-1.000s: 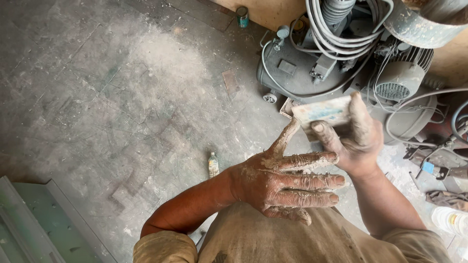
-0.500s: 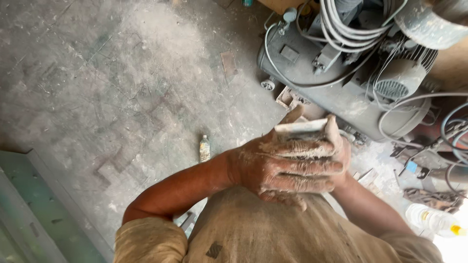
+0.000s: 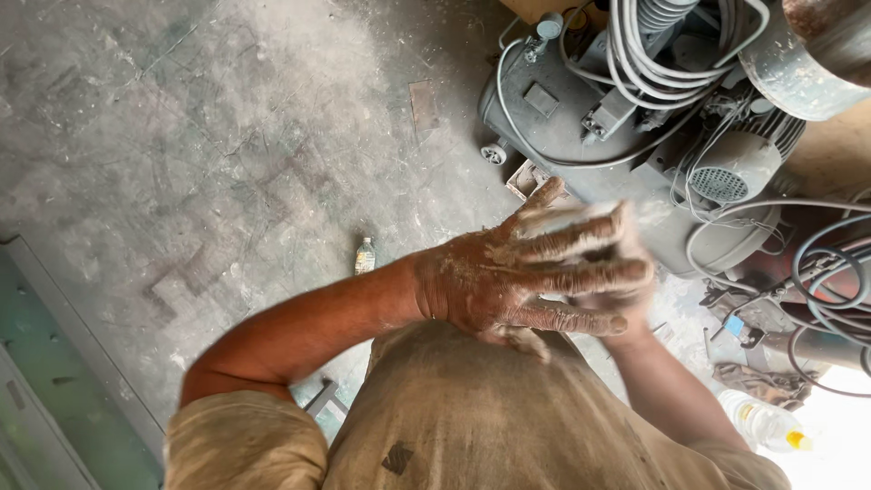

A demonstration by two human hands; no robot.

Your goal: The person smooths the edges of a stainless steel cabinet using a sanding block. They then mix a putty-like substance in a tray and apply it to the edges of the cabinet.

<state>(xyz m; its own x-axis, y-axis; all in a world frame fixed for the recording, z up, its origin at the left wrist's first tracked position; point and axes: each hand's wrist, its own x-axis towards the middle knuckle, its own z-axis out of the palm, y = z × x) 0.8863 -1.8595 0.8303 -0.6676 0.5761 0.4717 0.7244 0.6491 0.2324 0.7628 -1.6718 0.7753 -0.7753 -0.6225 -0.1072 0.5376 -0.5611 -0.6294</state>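
The left hand lies flat with its fingers spread wide and stretched toward three o'clock, its back to the camera, caked in pale dust. It presses over a small pale block, blurred, of which only the upper edge shows above the fingers, at about two o'clock from the middle of the view. The right hand sits under it, almost wholly covered; only its wrist and a sliver of palm show, so whether its fingers are curled round the block cannot be told. The block is sandwiched between the two palms, held in front of the chest above the floor.

It looks light, stiff and dry, likely gritty rather than slippery, so it would sit best gripped by its long edges with the palm behind it.

The left forearm crosses the body from eight o'clock; the right forearm rises from five o'clock. At one o'clock stands a grey compressor with coiled hoses. A small bottle lies on the floor at nine o'clock of the hands, and another plastic bottle at four o'clock.
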